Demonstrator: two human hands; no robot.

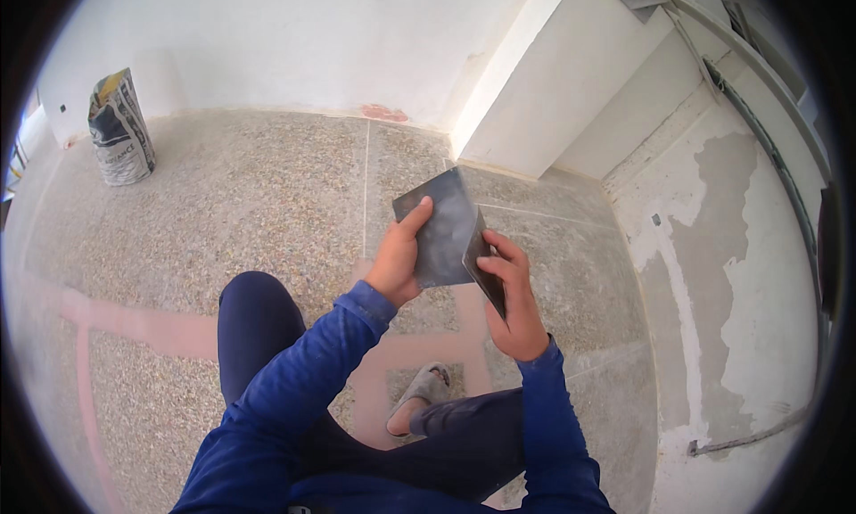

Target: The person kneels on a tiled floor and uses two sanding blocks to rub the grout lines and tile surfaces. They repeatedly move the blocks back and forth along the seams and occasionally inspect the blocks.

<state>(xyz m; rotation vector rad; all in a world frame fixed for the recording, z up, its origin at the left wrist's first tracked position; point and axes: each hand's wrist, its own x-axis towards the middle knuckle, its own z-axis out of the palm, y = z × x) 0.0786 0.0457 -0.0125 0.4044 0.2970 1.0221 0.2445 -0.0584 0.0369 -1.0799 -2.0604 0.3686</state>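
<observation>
My left hand (399,257) grips the left side of a dark grey sheet of sandpaper (443,238), its thumb lying on the face turned toward me. The sheet looks bent along a line near its right side, with whitish dusty smudges on its surface. My right hand (515,304) is closed on the narrow right flap, fingers over the outer side; its thumb is partly hidden. Both hands hold the sheet in the air above my lap and the floor.
A part-crumpled bag (123,144) stands open on the speckled floor (259,193) at the far left. Pink bands (169,328) cross the floor. A white pillar (526,86) and a patched wall (713,273) stand at the right, with metal bars (758,95) above. My sandalled foot (419,396) is below.
</observation>
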